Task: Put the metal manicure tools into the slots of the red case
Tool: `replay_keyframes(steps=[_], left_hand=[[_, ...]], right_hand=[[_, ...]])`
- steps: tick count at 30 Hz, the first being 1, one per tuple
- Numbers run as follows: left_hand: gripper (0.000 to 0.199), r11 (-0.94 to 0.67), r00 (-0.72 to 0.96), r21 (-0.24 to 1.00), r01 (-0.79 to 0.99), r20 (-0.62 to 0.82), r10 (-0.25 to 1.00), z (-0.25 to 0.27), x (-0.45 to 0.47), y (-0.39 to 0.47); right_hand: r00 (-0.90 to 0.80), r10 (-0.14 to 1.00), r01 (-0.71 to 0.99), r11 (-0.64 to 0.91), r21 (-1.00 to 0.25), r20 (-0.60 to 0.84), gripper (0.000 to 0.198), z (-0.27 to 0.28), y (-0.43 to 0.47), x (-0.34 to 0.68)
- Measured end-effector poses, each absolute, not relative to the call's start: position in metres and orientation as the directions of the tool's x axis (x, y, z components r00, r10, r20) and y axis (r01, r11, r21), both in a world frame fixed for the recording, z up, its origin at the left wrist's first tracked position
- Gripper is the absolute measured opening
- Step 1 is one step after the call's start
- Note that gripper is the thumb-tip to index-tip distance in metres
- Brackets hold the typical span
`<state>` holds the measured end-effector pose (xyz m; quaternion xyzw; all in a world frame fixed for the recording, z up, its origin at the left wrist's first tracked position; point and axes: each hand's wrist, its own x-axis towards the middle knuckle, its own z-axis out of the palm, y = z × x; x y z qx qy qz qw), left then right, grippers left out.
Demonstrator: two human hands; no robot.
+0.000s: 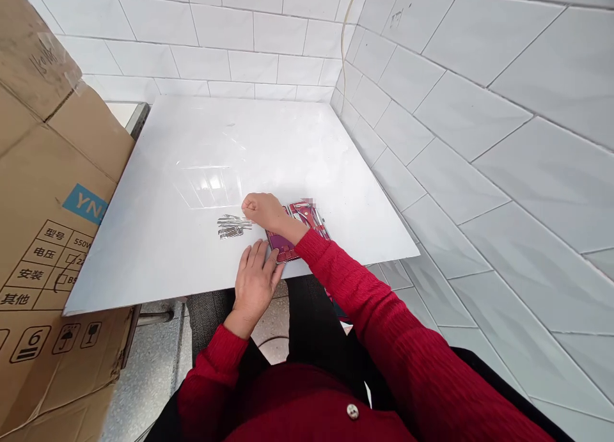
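Note:
A small open case, dark red and purple inside, lies near the front edge of the white table. Slim metal tools sit in its right half. To the left of the case, several thin silvery metal tools are heaped on the tabletop. My right hand is closed above the table, between the heap and the case; whatever its fingers hold, if anything, is hidden. My left hand rests flat at the front edge, fingers stretched out, its thumb at the case's lower left corner.
The glossy white tabletop reaches back to a tiled wall, with another tiled wall along the right. Large cardboard boxes stand at the left edge. A thin cable hangs in the corner.

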<state>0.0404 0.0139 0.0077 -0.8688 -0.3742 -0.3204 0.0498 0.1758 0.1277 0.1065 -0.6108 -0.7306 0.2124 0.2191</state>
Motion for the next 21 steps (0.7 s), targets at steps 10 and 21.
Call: replay_keyframes(steps=[10,21], left_hand=[[0.034,-0.702,0.511,0.226,0.675,0.542,0.667,0.011,0.038,0.016],[0.036,-0.685,0.505,0.198,0.701,0.541,0.673,0.024,0.039,0.017]], right_hand=[[0.375,0.912,0.423,-0.007,-0.906,0.168,0.011,0.080,0.098,0.323],[0.366,0.918,0.504,-0.056,-0.862,0.155,0.010,0.040,0.101,0.358]])
